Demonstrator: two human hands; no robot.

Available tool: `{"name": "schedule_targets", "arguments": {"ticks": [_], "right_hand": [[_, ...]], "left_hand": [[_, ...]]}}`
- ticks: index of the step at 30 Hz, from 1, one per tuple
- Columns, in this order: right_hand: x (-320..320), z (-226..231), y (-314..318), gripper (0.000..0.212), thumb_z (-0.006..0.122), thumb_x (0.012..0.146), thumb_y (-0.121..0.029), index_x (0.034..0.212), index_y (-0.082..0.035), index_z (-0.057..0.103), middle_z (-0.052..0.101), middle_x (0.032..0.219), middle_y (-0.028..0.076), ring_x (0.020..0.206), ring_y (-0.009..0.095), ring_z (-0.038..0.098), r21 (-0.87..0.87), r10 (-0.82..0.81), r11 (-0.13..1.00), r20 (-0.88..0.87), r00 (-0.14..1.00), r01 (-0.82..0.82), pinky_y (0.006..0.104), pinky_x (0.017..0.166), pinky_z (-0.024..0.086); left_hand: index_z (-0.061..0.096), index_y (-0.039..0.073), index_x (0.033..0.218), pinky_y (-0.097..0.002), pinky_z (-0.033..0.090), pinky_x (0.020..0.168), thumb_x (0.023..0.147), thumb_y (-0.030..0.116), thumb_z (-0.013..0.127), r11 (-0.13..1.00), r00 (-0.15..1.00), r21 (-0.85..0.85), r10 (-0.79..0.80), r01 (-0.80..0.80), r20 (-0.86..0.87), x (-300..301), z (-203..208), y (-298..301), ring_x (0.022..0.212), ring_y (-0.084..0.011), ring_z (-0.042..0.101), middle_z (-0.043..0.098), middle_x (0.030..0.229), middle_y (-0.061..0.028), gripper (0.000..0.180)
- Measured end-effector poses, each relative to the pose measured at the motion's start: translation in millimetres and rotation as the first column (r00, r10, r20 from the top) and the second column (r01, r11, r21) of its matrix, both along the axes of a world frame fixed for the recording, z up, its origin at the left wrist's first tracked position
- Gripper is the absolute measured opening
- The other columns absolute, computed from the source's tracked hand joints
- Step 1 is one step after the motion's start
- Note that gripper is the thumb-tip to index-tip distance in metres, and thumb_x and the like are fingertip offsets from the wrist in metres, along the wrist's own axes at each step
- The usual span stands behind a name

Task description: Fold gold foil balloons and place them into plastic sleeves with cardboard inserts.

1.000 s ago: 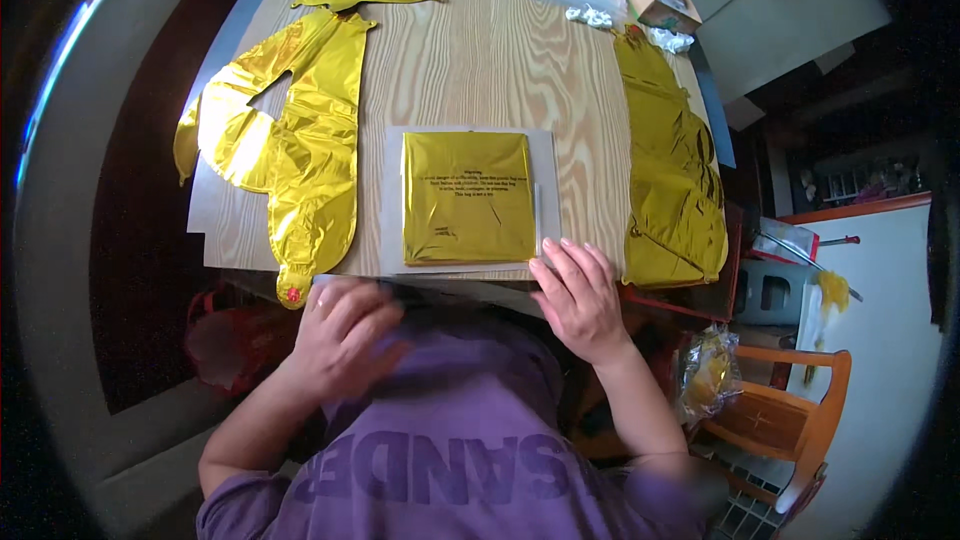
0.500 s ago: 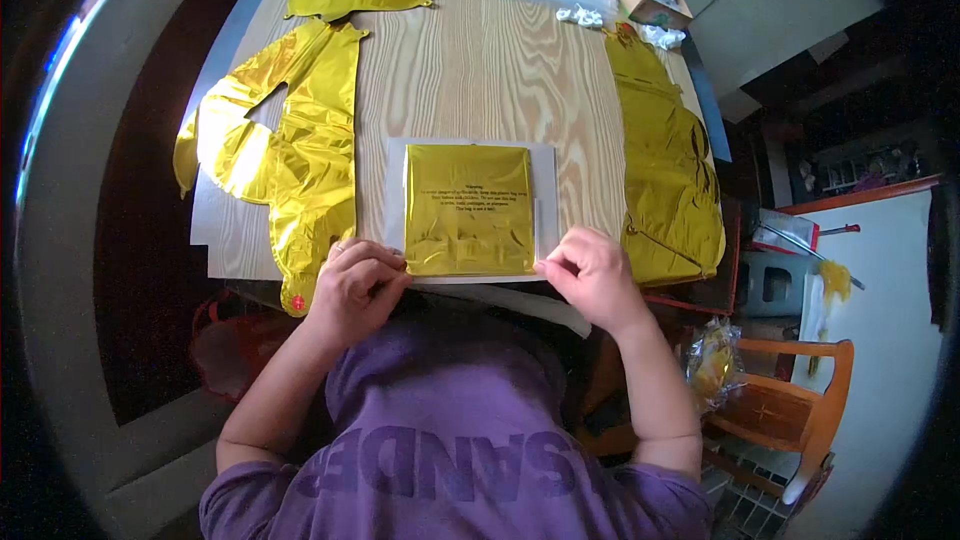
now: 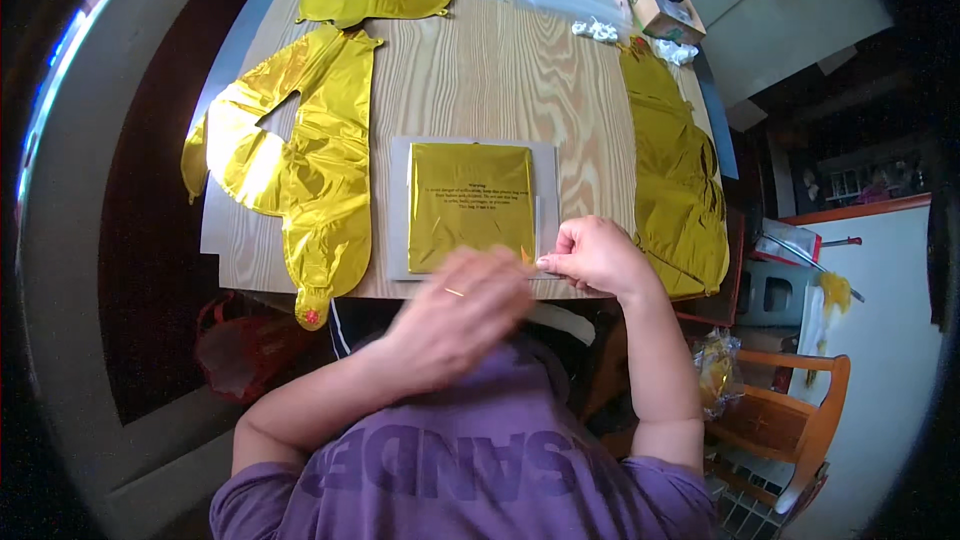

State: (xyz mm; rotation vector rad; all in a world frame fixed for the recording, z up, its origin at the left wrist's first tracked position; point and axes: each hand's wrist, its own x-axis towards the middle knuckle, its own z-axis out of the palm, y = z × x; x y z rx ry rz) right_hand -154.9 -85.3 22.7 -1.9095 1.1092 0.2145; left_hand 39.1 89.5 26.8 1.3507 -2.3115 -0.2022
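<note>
One foil packet (image 3: pixel 472 225), three foil balloons (image 3: pixel 335 165)

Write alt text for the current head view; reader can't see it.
A person's right hand pinches at the near right corner of a flat, square gold packet on a pale sheet, while the blurred left hand hides part of its near edge. Gold foil pieces lie on the wooden table to left and right.

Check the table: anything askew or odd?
The left foil looks off: its near tip, red-marked, hangs off the table. Crumpled white wads lie like litter by the box. No damage shows on the packet.
</note>
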Motion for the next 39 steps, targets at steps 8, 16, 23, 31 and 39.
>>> {"name": "schedule_targets", "arguments": {"ticks": [8,16,23,31,39], "right_hand": [[-3,2,-4,0.033,0.081,0.082,-0.027,0.072,-0.003,0.06,0.065,0.059,0.008,0.052,0.015,0.064,0.129,-0.076,0.989,-0.018,0.997,0.078,0.0323,0.052,0.051],[-37,32,23,0.03,0.079,0.076,-0.033,0.08,-0.006,0.067,0.069,0.077,0.014,0.074,0.033,0.067,-0.38,0.198,0.882,-0.24,0.95,-0.279,0.0407,0.069,0.053],[-29,53,-12,0.042,0.071,0.091,-0.038,0.11,-0.001,0.067,0.071,0.105,0.016,0.094,0.025,0.068,-0.36,0.092,0.933,0.231,0.969,-0.002,0.0348,0.086,0.053],[-22,70,-39,0.029,0.063,0.1,-0.025,0.114,0.001,0.067,0.065,0.091,-0.002,0.086,0.006,0.057,0.272,0.125,0.935,0.344,0.931,-0.226,0.0246,0.078,0.048],[-12,167,7,0.019,0.064,0.093,-0.012,0.106,-0.001,0.071,0.066,0.082,0.015,0.073,0.027,0.066,-0.664,0.557,0.683,0.205,0.805,-0.304,0.0346,0.068,0.051]], "left_hand": [[0.04,-0.001,0.147,-0.0508,0.027,0.119,0.088,0.014,0.059,0.938,0.935,0.098,0.315,-0.334,0.164,45,-42,26,0.145,-0.0326,0.038,0.04,0.155,-0.0192,0.064],[0.069,0.011,0.119,-0.0403,0.041,0.102,0.089,0.015,0.062,0.925,0.965,-0.3,0.257,-0.233,0.042,40,-60,66,0.116,-0.0207,0.066,0.07,0.123,-0.007,0.031],[0.068,0.014,0.115,-0.0531,0.029,0.116,0.092,0.021,0.067,0.887,0.999,-0.459,0.029,-0.038,-0.027,34,-24,55,0.116,-0.022,0.067,0.072,0.118,-0.0047,0.024],[0.071,0.023,0.116,-0.0494,0.026,0.118,0.091,0.027,0.069,0.79,0.996,-0.609,-0.02,0.07,0.089,42,5,44,0.126,-0.0209,0.059,0.071,0.121,0.0029,0.025],[0.04,0.004,0.146,-0.0549,0.032,0.115,0.071,0.011,0.076,0.91,0.879,-0.259,0.188,-0.324,-0.438,40,-21,22,0.141,-0.0487,0.035,0.037,0.151,-0.0277,0.083]]}}
